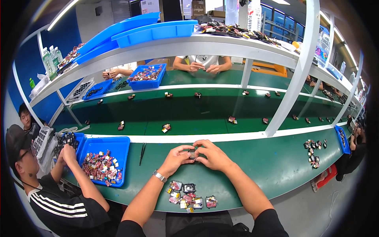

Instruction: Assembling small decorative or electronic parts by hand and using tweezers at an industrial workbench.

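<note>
Both my hands meet over the green bench (244, 158). My left hand (176, 158), with a watch on its wrist, pinches one side of a small dark-edged electronic case (192, 155). The fingers of my right hand (215, 155) close on its other side and partly hide it. Nearer to me lies a group of small open cases, among them a black-framed one (189, 188) and a clear-edged one with a red part inside (211, 202). Black tweezers (142, 154) rest on the bench, left of my left hand.
A blue tray (127, 158) of small red, white and yellow parts stands left, beside a seated co-worker (59, 205). Beyond the white rail (169, 138), a green conveyor (197, 118) carries scattered units. A white shelf post (294, 71) rises ahead right. Several assemblies (314, 152) lie far right.
</note>
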A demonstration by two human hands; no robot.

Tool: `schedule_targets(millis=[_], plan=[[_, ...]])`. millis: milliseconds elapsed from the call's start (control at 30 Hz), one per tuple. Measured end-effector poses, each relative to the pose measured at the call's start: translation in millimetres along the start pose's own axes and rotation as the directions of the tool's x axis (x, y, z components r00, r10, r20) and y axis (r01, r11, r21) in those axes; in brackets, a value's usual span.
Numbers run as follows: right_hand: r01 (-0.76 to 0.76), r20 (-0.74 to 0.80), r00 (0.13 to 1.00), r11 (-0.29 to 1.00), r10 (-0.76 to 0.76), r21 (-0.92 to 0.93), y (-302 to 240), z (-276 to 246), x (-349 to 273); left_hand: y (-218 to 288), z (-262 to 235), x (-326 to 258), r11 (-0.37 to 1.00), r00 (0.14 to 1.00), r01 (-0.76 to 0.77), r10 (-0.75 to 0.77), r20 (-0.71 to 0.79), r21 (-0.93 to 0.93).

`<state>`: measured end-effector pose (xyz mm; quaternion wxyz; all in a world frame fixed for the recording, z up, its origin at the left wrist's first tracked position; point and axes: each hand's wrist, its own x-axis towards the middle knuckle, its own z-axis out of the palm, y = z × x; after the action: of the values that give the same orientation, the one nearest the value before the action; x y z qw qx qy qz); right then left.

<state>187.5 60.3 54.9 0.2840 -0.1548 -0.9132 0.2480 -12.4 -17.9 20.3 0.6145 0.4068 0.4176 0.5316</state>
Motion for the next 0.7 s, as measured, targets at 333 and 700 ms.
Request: schedule_targets(millis=[333,700], plan=[[-0.093,-0.142,0.985,0.995,0.096,0.025,2,24,-2,0,-4,0,0.998,0.998,-0.007,0.011,0.067,-0.062],[-0.062,-0.134,0.988,0.995,0.073,0.083,0,22,-4,-3,-6,1,1.0,0.997,0.015,-0.013,0.073,-0.022]])
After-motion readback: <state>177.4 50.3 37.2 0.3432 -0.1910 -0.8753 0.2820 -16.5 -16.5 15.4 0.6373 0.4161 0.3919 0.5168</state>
